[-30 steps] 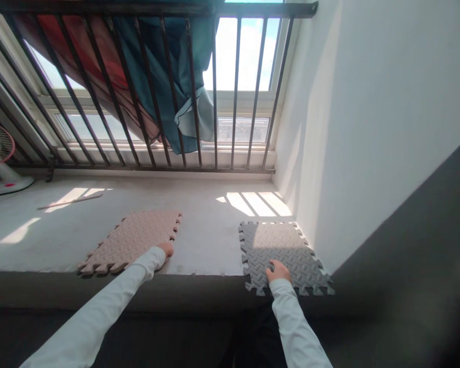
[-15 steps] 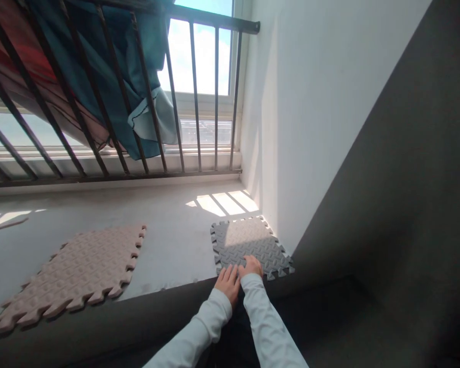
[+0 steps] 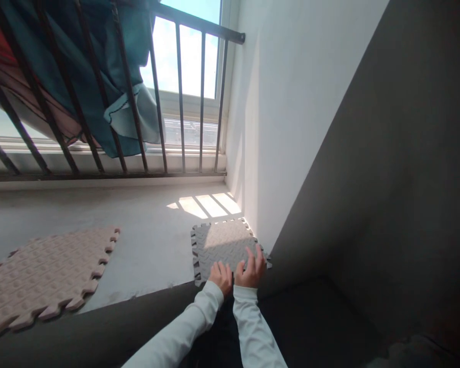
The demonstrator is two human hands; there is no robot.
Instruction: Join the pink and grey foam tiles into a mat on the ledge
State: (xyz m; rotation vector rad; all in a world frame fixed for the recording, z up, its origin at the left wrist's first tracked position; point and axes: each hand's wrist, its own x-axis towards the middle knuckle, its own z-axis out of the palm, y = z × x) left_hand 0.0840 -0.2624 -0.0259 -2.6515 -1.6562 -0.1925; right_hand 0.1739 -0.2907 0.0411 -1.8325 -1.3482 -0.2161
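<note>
A grey interlocking foam mat tile with a raised tread pattern lies flat on the window ledge, in the corner by the wall. On its near edge rests my left hand, fingers laid forward on the surface and the thumb hidden. Just to the right, my right hand touches the near right part of the tile with its fingers spread apart. Farther left along the ledge lies a pinkish-beige foam mat tile with a bumpy pattern and toothed edges, away from both hands.
Behind the ledge runs a dark metal railing before a window. Blue-green and reddish fabric hangs behind the bars. A white wall borders the right side, and the ledge drops off at its front edge.
The view has shifted right, so everything sits farther left. My right hand has moved rightward over the grey tile, its fingers spreading. My left hand stays at the near edge.
</note>
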